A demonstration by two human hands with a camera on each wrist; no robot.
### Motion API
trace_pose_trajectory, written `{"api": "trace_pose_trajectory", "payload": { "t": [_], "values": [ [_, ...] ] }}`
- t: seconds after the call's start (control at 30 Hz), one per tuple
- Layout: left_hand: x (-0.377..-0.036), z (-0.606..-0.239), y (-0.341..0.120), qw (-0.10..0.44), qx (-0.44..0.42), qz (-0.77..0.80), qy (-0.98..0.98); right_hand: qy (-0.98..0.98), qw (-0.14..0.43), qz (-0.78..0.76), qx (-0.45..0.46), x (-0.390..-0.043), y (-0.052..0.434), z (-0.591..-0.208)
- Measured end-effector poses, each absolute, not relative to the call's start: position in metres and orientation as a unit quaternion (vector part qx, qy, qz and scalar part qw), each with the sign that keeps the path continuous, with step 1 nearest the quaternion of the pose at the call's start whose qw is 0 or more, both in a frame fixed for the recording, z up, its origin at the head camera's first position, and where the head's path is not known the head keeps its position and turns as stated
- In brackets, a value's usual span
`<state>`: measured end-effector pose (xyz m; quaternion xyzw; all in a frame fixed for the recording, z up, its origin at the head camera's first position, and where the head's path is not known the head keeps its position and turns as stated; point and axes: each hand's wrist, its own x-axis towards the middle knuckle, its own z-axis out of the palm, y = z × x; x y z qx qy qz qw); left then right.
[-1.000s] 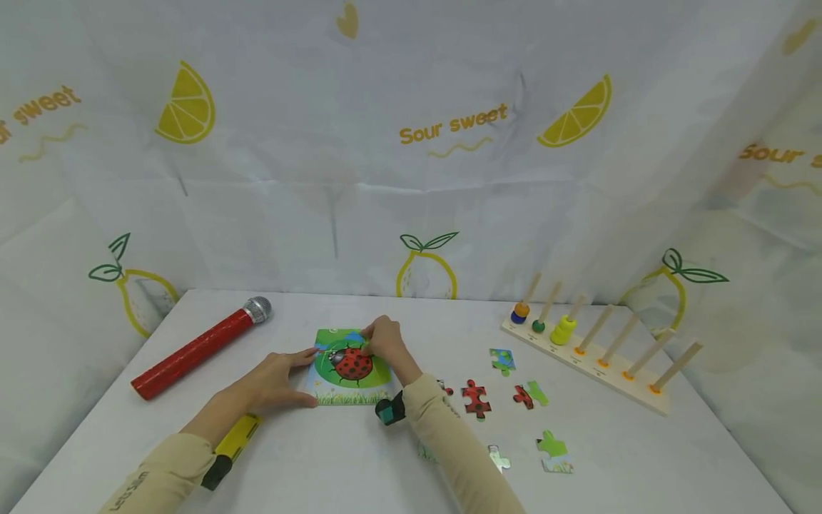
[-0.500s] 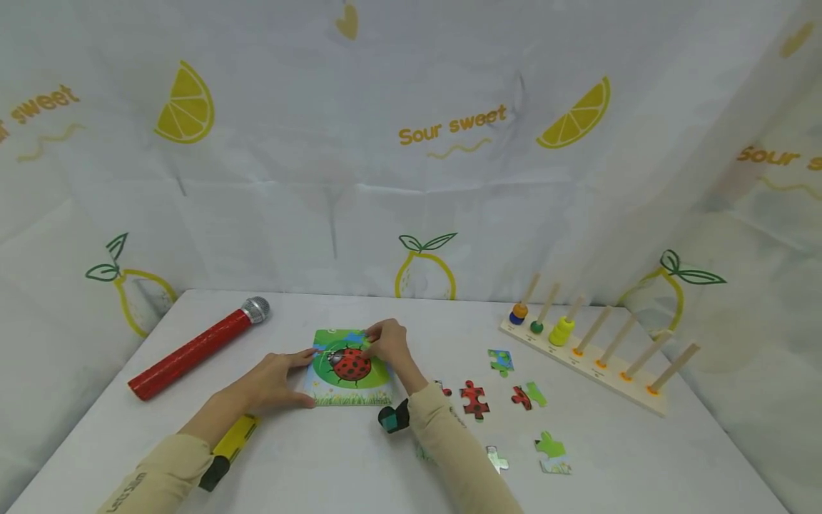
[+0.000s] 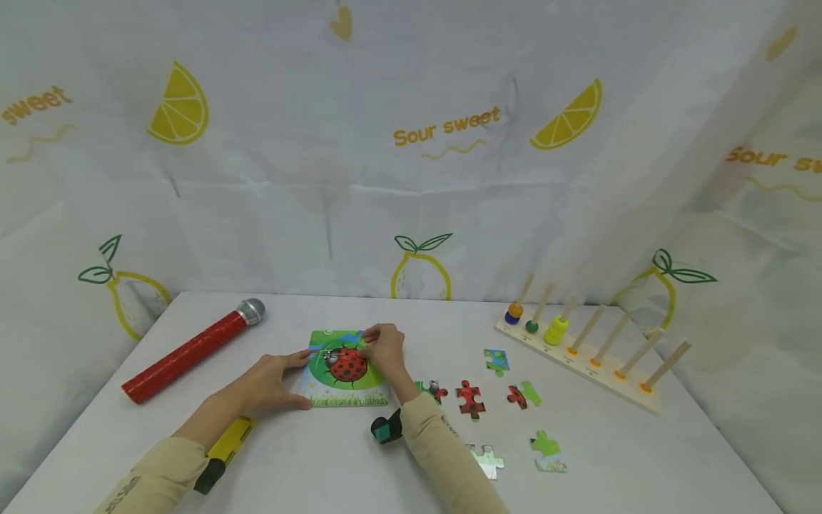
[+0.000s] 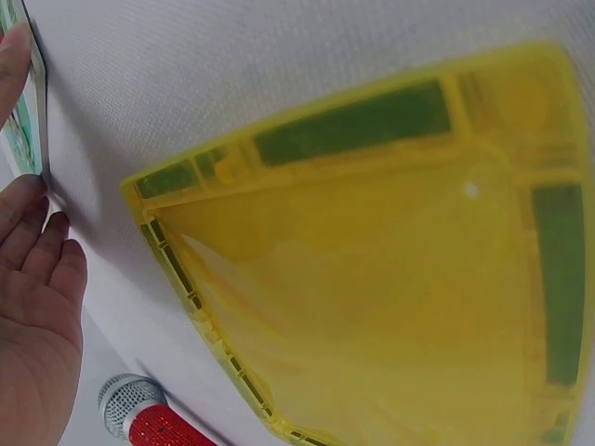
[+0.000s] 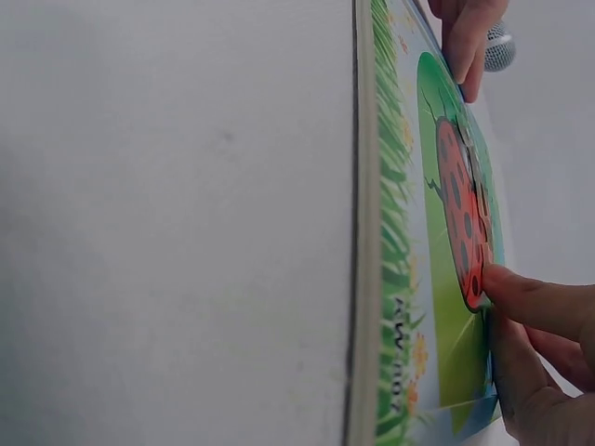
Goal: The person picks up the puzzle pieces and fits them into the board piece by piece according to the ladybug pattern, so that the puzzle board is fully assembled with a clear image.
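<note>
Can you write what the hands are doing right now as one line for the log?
left hand: steadies ladybug puzzle board at its left edge | right hand: fingertips press on the ladybug picture | loose puzzle pieces: on table, right of board

Beige long sleeves (image 3: 443, 457) cover both arms, one cuff printed with dark lettering; the hands are bare.

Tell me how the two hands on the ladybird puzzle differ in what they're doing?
The left hand lies flat with straight fingers against the left edge of the ladybird puzzle board, steadying it. The right hand has curled fingers, and its fingertips press on the picture near the ladybird, at the upper right. Both touch the same board, and both arms wear beige sleeves.
</note>
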<state>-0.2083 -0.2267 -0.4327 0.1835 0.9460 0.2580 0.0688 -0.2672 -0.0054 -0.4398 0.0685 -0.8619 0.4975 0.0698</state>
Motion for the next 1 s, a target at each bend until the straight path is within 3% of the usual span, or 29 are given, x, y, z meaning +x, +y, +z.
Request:
{"api": "trace_pose_trajectory", "payload": {
  "t": [0.3,0.6,1.0],
  "values": [
    [-0.206,-0.431,-0.225,0.070,0.178,0.257,0.947,-0.848,0.066,0.522,0.065,-0.263,-0.003,-0.439],
    [-0.207,-0.432,-0.225,0.076,0.172,0.253,0.949,-0.798,0.002,0.601,0.046,-0.265,0.019,-0.432],
    [-0.207,-0.433,-0.224,0.081,0.164,0.251,0.950,-0.748,-0.108,0.654,-0.016,-0.276,0.098,-0.424]
  ]
}}
